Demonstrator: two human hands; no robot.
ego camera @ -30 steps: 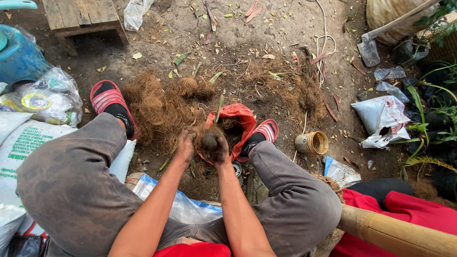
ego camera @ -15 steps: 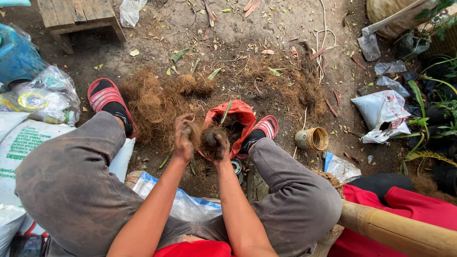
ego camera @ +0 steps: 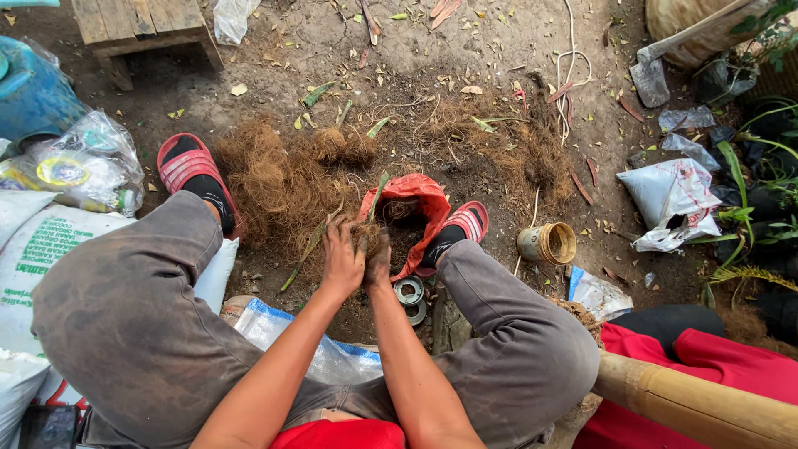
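Note:
My left hand [ego camera: 341, 258] and my right hand [ego camera: 378, 264] are pressed together between my knees, both closed around a small clump of brown coconut fibre [ego camera: 366, 239]. Most of the clump is hidden by my fingers. Just beyond the hands lies an open red plastic bag [ego camera: 409, 195] with dark soil inside, a green leaf sticking out of it. A large loose pile of the same brown fibre [ego camera: 278, 179] spreads on the dirt ahead of my left knee. My feet wear red sandals, the left one [ego camera: 189, 166] and the right one [ego camera: 464, 223].
A small open tin can [ego camera: 549, 243] lies right of my right foot. Roll of tape [ego camera: 409, 293] sits below the hands. Plastic sacks [ego camera: 50, 249] and a blue container [ego camera: 29, 91] at left, a wooden stool [ego camera: 145, 25] at top, white bags [ego camera: 673, 199] and plants at right, bamboo pole [ego camera: 698, 407] bottom right.
My hands have moved slightly nearer and closed tighter on the fibre clump, left hand now wrapped over it. The view has shifted a little.

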